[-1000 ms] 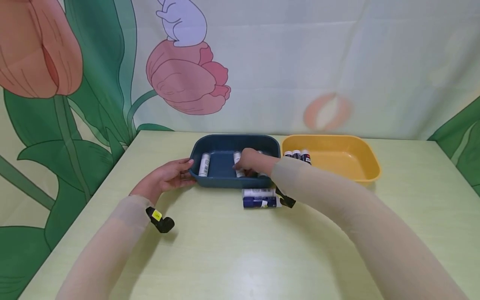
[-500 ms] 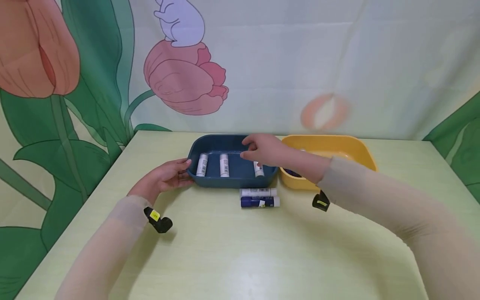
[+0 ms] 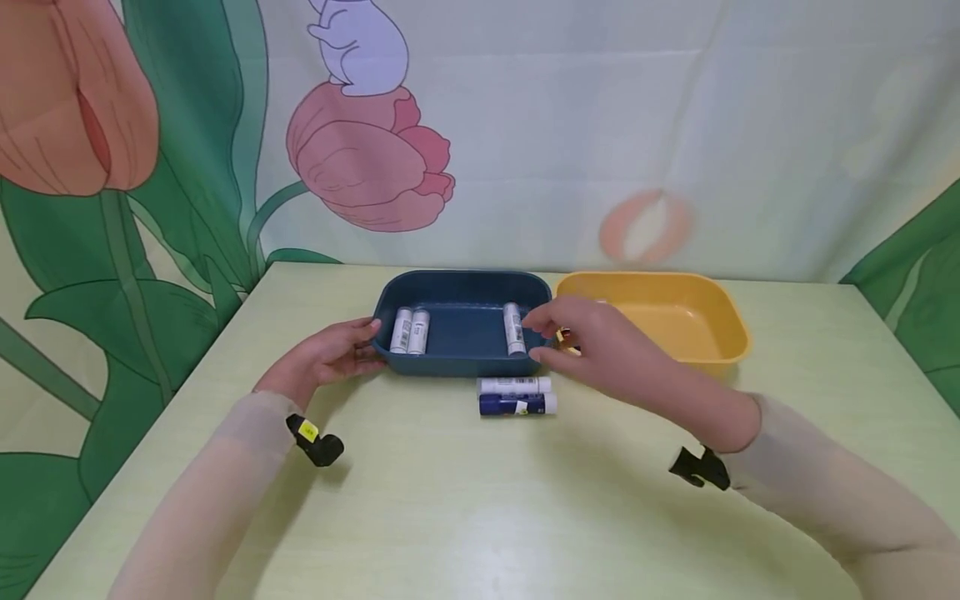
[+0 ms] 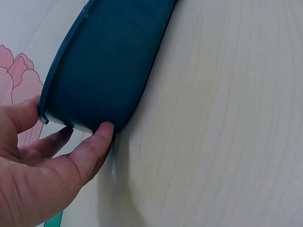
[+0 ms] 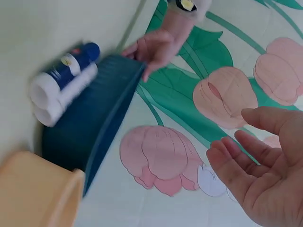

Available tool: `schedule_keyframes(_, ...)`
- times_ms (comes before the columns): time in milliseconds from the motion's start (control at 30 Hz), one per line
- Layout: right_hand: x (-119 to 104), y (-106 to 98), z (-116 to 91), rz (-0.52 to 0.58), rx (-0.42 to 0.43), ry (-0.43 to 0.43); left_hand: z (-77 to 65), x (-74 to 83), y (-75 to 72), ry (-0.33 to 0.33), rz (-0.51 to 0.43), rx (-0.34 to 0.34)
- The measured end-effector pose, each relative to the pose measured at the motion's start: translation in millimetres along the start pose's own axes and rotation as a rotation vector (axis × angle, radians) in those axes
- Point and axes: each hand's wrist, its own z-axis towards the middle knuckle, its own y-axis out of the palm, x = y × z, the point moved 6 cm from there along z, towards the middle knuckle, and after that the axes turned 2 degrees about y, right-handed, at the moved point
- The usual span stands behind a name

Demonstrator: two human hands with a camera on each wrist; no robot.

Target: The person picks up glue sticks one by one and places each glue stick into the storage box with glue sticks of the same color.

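My left hand (image 3: 341,350) holds the left end of a dark blue tray (image 3: 465,365), thumb at the rim and fingers on the lower wall. Inside the tray, two white glue sticks (image 3: 401,332) lie side by side at the left, and another white glue stick (image 3: 513,328) lies at the right. Over the tray's right end hovers my right hand (image 3: 600,346), fingers loosely bent and apart, holding nothing. In front of the tray, a white glue stick (image 3: 517,385) and a dark blue glue stick (image 3: 513,404) lie parallel on the table.
A yellow tray (image 3: 727,333) stands right of the blue one, its left part hidden by my right hand. Dark ends of glue sticks (image 3: 567,338) show between my fingers there. A flower-printed curtain (image 3: 517,167) hangs behind the table (image 3: 420,508).
My right hand has let go of the middle white glue stick and drawn back to the right. That stick has rolled left against the leftmost one. My left hand has stayed put.
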Motion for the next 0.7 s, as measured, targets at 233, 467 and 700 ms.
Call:
schedule_keyframes(233, 14, 32, -21, -0.115, -0.058, -0.034, 2.1, -0.9, 0.3, 0.01, 0.005, -0.005)
schedule_keyframes(467, 36, 65, -22, -0.228, -0.19, -0.013, 3.7, -1.0, 3.8, 0.011, -0.004, -0.015)
schedule_keyframes(700, 49, 84, -8, -0.279, -0.273, 0.018, 3.0, -0.7, -0.4, 0.008, -0.005, 0.001)
